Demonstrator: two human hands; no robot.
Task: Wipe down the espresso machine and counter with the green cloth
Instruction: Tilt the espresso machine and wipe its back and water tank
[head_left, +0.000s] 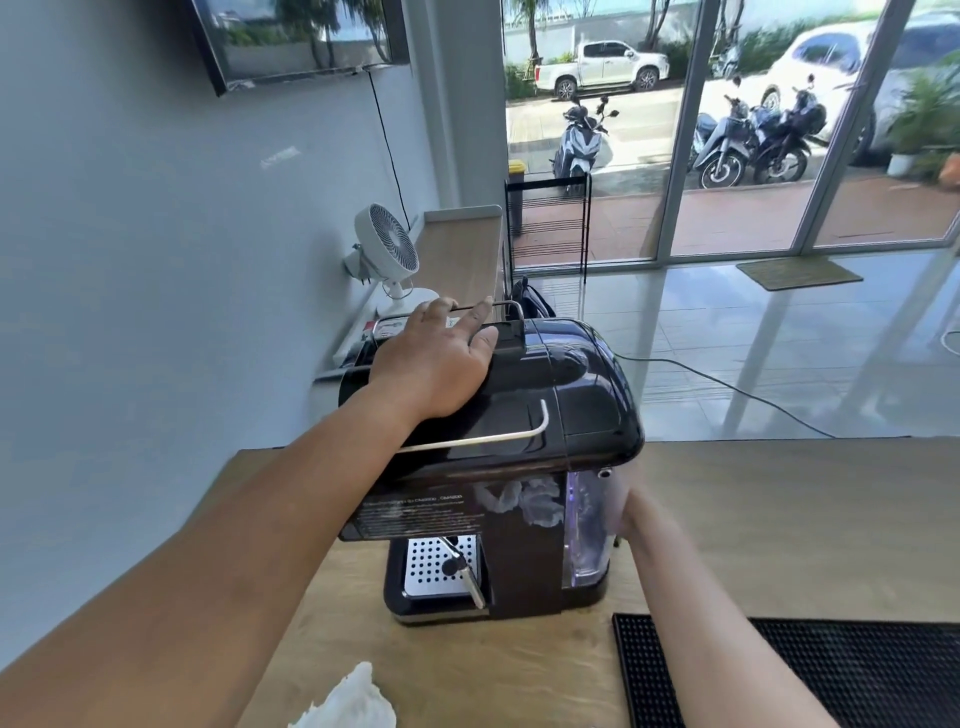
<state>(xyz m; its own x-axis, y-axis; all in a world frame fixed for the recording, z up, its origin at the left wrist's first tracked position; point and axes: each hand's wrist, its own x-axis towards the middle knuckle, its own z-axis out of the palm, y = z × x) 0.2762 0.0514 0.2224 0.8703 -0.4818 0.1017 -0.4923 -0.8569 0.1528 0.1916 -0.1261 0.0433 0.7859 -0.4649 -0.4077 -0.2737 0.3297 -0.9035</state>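
A black espresso machine (561, 395) stands on the wooden counter (779, 519), its steam wand (467, 571) and perforated drip tray (431, 566) facing left. My left hand (436, 358) lies flat on the machine's top with fingers spread, touching the wire rail. My right hand (631, 514) is pressed against the far right side by the clear water tank (587, 530). Its fingers are blurred and partly hidden behind the tank. No green cloth is in view.
A black rubber bar mat (831, 670) lies on the counter at the front right. A crumpled white paper (353, 701) sits at the near edge. A white fan (387, 249) stands on a lower shelf behind the machine, by the grey wall.
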